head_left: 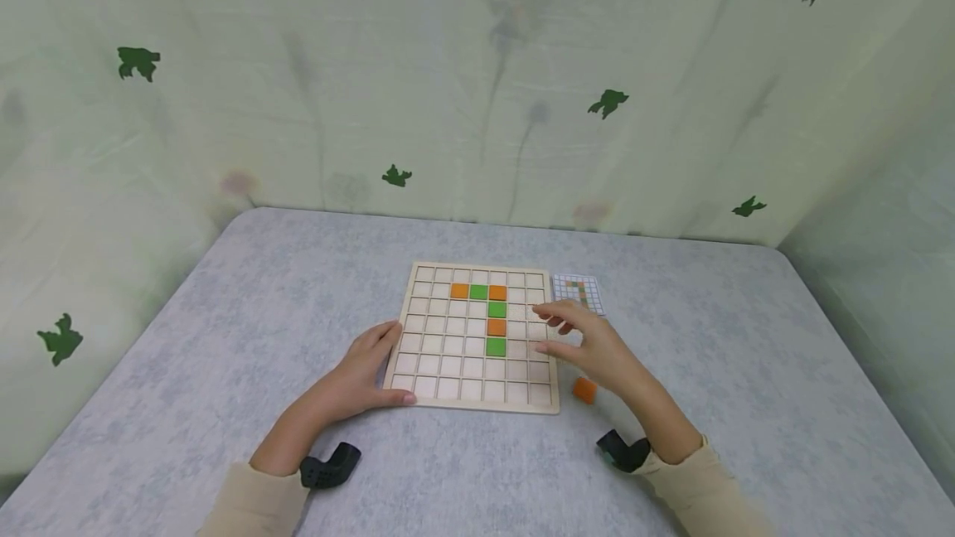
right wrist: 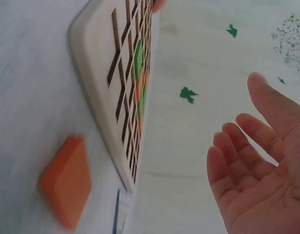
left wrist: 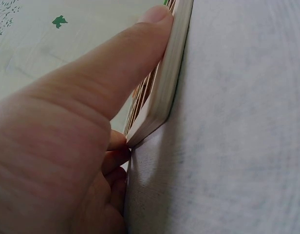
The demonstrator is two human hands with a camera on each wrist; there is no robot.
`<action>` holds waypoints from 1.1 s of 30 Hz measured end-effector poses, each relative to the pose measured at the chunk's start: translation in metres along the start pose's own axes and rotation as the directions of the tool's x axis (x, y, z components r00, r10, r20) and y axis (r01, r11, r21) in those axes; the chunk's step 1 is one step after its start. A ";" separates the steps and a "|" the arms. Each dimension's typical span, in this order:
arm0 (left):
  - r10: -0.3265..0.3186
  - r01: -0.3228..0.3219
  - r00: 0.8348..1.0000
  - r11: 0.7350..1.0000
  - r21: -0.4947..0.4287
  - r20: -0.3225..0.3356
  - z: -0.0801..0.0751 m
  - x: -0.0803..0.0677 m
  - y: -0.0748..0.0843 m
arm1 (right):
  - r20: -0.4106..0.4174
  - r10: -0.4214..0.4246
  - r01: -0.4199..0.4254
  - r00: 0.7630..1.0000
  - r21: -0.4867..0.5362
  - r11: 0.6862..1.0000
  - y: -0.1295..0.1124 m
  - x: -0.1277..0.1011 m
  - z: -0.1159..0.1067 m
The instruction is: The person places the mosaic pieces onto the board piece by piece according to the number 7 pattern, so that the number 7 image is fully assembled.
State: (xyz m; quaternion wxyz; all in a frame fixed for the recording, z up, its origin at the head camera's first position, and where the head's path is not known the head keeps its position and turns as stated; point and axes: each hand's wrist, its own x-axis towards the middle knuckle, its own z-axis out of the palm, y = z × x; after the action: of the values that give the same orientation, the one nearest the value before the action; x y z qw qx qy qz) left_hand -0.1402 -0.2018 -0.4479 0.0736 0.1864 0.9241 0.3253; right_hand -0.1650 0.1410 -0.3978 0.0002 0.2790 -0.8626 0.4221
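A wooden grid board [head_left: 446, 388] lies on the table with orange and green square tiles set in it. Three tiles form a row, orange, green [head_left: 479, 292], orange; below the right-hand one, green, orange [head_left: 496, 327] and green run downward. My left hand [head_left: 358, 375] holds the board's near left corner, thumb over the front edge and fingers against the left side. Above the board's right edge hovers my right hand [head_left: 589, 342], thumb and fingers apart with nothing between them. A loose orange tile [right wrist: 67, 185] lies beside the board, below that hand.
A small pattern card [head_left: 585, 287] with a coloured grid print lies right of the board's far corner, partly covered by my right hand. Black wrist devices [head_left: 331, 466] sit at both wrists. A pale curtain [head_left: 448, 89] with green bird prints stands behind the grey table [head_left: 298, 272].
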 end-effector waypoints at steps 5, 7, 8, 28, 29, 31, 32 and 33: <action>-0.004 0.004 1.000 1.000 0.001 0.001 0.000 0.000 0.001 | -0.020 0.030 -0.031 0.999 -0.041 0.999 0.009 -0.025 -0.011; -0.007 0.007 1.000 1.000 -0.001 0.001 0.000 0.000 0.000 | -0.019 0.030 -0.031 0.999 -0.054 0.998 0.015 -0.034 -0.013; -0.008 0.008 1.000 1.000 -0.001 0.001 0.000 0.000 0.000 | -0.019 0.030 -0.031 0.999 -0.061 0.998 0.018 -0.038 -0.013; -0.007 0.007 1.000 1.000 0.000 0.004 0.000 0.000 0.001 | 0.029 0.228 -0.217 0.973 -0.207 0.954 0.034 -0.062 0.005; -0.008 0.008 1.000 1.000 0.001 0.004 0.000 0.000 0.001 | 0.027 0.230 -0.220 0.973 -0.209 0.953 0.033 -0.062 0.006; -0.010 0.010 1.000 1.000 0.003 0.004 0.000 0.000 0.001 | 0.014 0.231 -0.223 0.973 -0.206 0.953 0.032 -0.062 0.006; -0.010 0.010 1.000 1.000 0.005 0.004 0.000 0.000 0.000 | 0.010 0.220 -0.214 0.975 -0.197 0.957 0.031 -0.061 0.005; -0.008 0.008 1.000 1.000 0.005 0.003 0.000 0.000 0.000 | 0.004 0.205 -0.200 0.979 -0.182 0.963 0.029 -0.060 0.005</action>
State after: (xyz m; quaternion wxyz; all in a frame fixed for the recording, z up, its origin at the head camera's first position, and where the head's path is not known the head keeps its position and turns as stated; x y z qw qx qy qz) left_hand -0.1398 -0.2016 -0.4477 0.0757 0.1832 0.9256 0.3223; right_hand -0.1272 0.1811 -0.4364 -0.0276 0.1930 -0.9211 0.3369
